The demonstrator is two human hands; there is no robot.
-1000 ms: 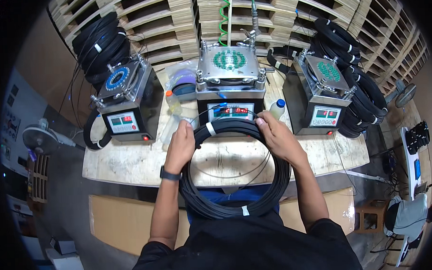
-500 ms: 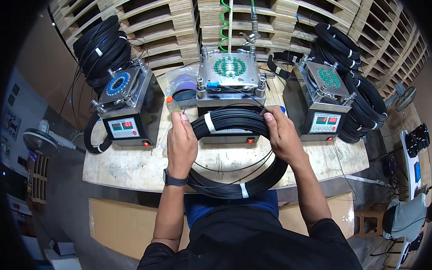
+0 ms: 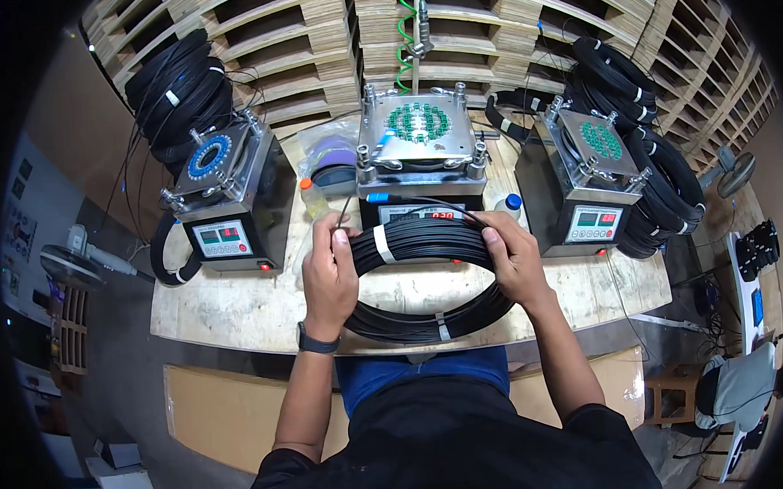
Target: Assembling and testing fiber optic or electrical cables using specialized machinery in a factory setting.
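A coil of black cable, bound with white bands, is held upright and tilted in front of the middle machine. My left hand grips its left side, with the thumb on top. On the opposite side my right hand is closed around the coil, thumb pressed over the strands. One cable end with a blue connector tip sticks out above the coil, pointing left. Behind stands the middle machine, its metal top plate carrying a ring pattern of green fittings.
Similar machines flank it at left and right, on a wooden table. Black cable coils stand behind at left and right. An orange-capped bottle and a blue-capped bottle stand between machines. A green coiled hose hangs above.
The coil has tipped flatter, and its lower side has risen slightly. Loose strands no longer cross its opening. A blue connector tip now shows just above it. The hanging air gun has swung up and left.
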